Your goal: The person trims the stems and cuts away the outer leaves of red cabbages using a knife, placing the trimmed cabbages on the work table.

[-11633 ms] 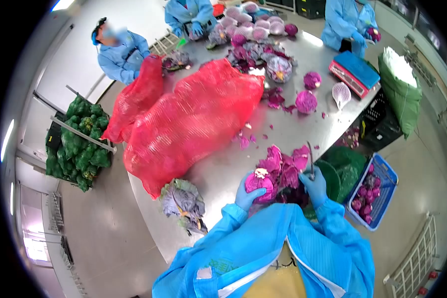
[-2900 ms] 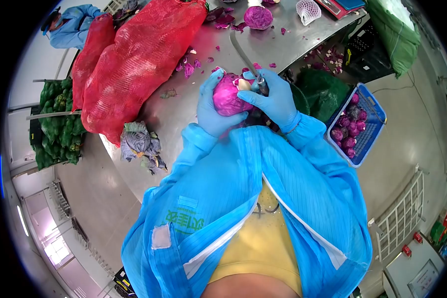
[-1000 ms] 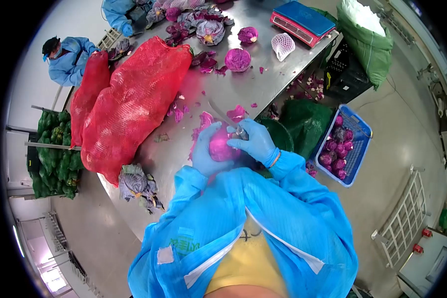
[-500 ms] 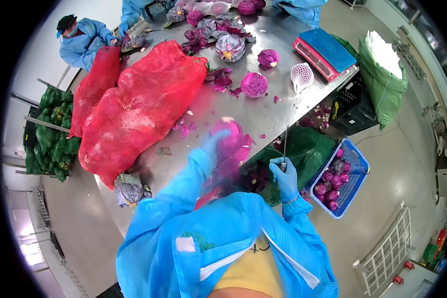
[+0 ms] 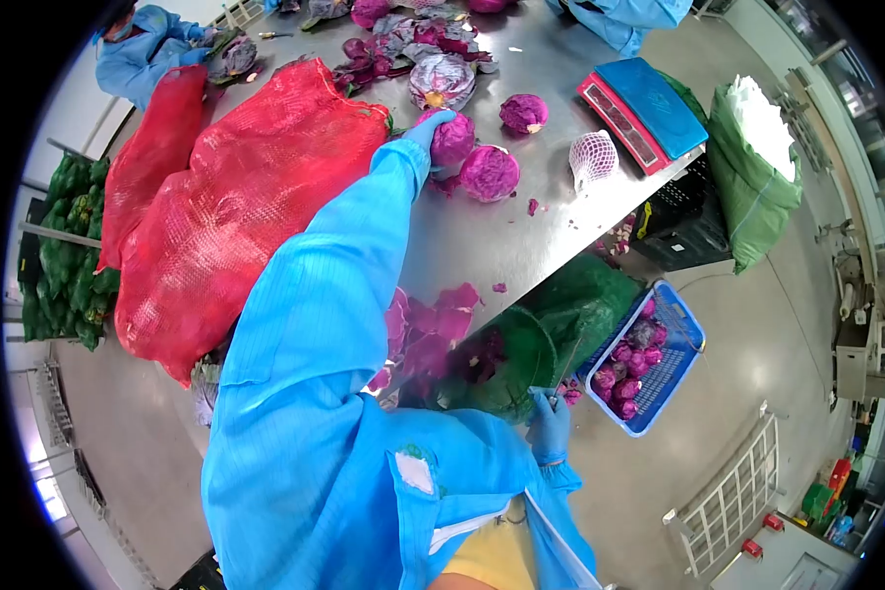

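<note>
My left hand (image 5: 425,130), in a blue glove, reaches far across the steel table with its fingers around a peeled red cabbage (image 5: 454,141). This head sits right beside a second peeled cabbage (image 5: 490,174), and another small cabbage (image 5: 524,114) lies to the right. Just behind is a cabbage in pale outer leaves (image 5: 442,82). Low by my body, my right hand (image 5: 549,433) is closed on the handle of a knife (image 5: 567,366), its thin blade pointing up. Loose purple leaves (image 5: 433,329) lie at the near table edge.
A big red mesh sack (image 5: 236,206) covers the table's left side. To the right are a scale (image 5: 649,108), a foam net (image 5: 593,159) and a black crate (image 5: 680,221). Below stand a green bag (image 5: 531,354) and a blue basket of cabbages (image 5: 676,383). Co-workers (image 5: 143,54) stand across.
My left hand has carried the cabbage from near my body forward to the others on the table. My right hand with the knife has dropped lower and closer to me.
</note>
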A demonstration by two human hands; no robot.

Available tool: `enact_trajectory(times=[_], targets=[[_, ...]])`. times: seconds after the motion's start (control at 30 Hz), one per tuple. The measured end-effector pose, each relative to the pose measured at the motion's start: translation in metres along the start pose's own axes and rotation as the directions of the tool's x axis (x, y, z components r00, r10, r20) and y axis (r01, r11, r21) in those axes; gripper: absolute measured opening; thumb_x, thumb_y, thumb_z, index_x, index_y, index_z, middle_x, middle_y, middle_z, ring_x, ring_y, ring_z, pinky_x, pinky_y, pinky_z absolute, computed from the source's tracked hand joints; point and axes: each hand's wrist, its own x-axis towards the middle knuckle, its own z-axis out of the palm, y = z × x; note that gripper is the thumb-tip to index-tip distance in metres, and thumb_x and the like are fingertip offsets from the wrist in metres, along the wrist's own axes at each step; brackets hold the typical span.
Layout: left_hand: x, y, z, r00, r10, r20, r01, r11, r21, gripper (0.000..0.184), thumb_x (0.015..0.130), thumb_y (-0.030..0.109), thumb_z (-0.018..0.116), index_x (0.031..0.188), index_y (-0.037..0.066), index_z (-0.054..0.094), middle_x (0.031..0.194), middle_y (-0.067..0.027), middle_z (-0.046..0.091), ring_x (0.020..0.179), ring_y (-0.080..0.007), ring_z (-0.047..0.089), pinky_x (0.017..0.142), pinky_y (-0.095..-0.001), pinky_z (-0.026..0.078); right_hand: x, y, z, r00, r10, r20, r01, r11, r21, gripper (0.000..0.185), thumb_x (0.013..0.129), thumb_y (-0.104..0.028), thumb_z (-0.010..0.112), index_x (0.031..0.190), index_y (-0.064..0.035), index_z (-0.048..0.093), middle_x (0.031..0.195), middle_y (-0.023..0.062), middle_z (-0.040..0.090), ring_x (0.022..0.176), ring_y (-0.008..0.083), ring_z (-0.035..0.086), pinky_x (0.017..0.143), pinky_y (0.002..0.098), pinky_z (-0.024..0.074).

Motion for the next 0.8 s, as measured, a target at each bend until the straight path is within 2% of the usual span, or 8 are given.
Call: enact_trajectory(times=[0.17,0.33,0.4,0.47,0.53,0.6,0.67,0.8], targets=[[0.048,-0.007,0.001,0.988,0.006,-0.151,0.026,0.978,0.209,0.092,0.052,0.052,0.080,0.125,0.006,0.047,0.112,-0.0132,0.057,0.087,-0.0278,0.061,0.066,-0.0435,0.050,-0.009,0.008,0.008,0.998,0.053,-0.026,-0.051,0.996,0.071,0.017,0.085,-0.020,0.061,0.091,-0.0043,0.060,0.058,-0.0011,0.048,0.046,0.0067,0.041,0.042,0.0217,0.0313],[0.000,-0.005,0.019,0.856,0.404,-0.323,-0.315,0.903,0.292,0.078,0.070,0.050,0.070,0.130,0.006,0.043,0.108,-0.0168,0.060,0.084,-0.0312,0.062,0.071,-0.0431,0.050,-0.008,0.011,0.010,0.998,0.057,-0.008,-0.056,0.997,0.044,0.017,0.086,-0.020,0.061,0.095,-0.0060,0.061,0.067,-0.0027,0.050,0.051,0.0065,0.042,0.045,0.0213,0.0323],[-0.006,0.003,-0.011,0.749,0.636,0.186,-0.492,0.346,0.799,0.077,0.076,0.050,0.064,0.136,0.010,0.036,0.123,-0.0195,0.051,0.110,-0.0336,0.051,0.083,-0.0439,0.046,-0.002,0.018,0.013,1.000,0.007,-0.014,-0.006,0.998,0.066,0.017,0.086,-0.020,0.061,0.095,-0.0058,0.061,0.070,-0.0027,0.053,0.051,0.0060,0.043,0.045,0.0207,0.0325],[-0.024,0.010,-0.020,0.781,0.573,0.249,-0.419,0.185,0.889,0.075,0.079,0.052,0.059,0.138,0.012,0.033,0.132,-0.0222,0.041,0.117,-0.0363,0.044,0.090,-0.0428,0.043,-0.003,0.013,0.020,1.000,0.030,-0.004,-0.030,0.999,0.034,0.017,0.086,-0.020,0.060,0.095,-0.0047,0.061,0.068,-0.0026,0.051,0.053,0.0059,0.043,0.046,0.0206,0.0330],[-0.028,0.007,-0.029,0.600,0.673,0.433,-0.190,-0.407,0.894,0.079,0.076,0.061,0.057,0.139,0.020,0.033,0.137,-0.0177,0.038,0.122,-0.0386,0.038,0.100,-0.0462,0.034,0.001,0.007,0.029,0.999,0.044,0.015,-0.044,0.999,0.001,0.018,0.087,-0.019,0.059,0.095,-0.0036,0.061,0.067,-0.0025,0.049,0.055,0.0058,0.043,0.048,0.0206,0.0334],[-0.034,-0.007,-0.035,0.832,0.502,0.238,-0.104,-0.280,0.954,0.080,0.069,0.073,0.051,0.138,0.036,0.034,0.145,-0.0144,0.025,0.133,-0.0416,0.018,0.105,-0.0625,0.010,0.001,0.006,0.035,0.997,0.068,0.041,-0.068,0.998,-0.001,0.018,0.086,-0.020,0.059,0.094,-0.0042,0.061,0.066,-0.0026,0.050,0.055,0.0057,0.043,0.049,0.0207,0.0338],[-0.043,-0.034,-0.041,0.791,0.478,0.382,-0.071,-0.549,0.833,0.079,0.070,0.070,0.052,0.138,0.036,0.033,0.146,-0.0143,0.024,0.135,-0.0405,0.015,0.105,-0.0634,0.007,-0.001,0.004,0.040,0.996,0.075,0.043,-0.075,0.997,-0.003,0.017,0.085,-0.019,0.060,0.094,-0.0044,0.061,0.070,-0.0028,0.053,0.055,0.0052,0.044,0.048,0.0200,0.0340],[-0.079,-0.081,-0.049,0.758,0.445,0.476,-0.173,-0.567,0.805,0.076,0.073,0.068,0.049,0.139,0.035,0.031,0.146,-0.0151,0.024,0.134,-0.0415,0.017,0.102,-0.0675,0.005,0.006,0.010,0.047,0.992,0.049,0.113,-0.048,0.999,-0.014,0.017,0.085,-0.019,0.061,0.093,-0.0052,0.061,0.075,-0.0025,0.058,0.057,0.0046,0.045,0.049,0.0195,0.0358]])
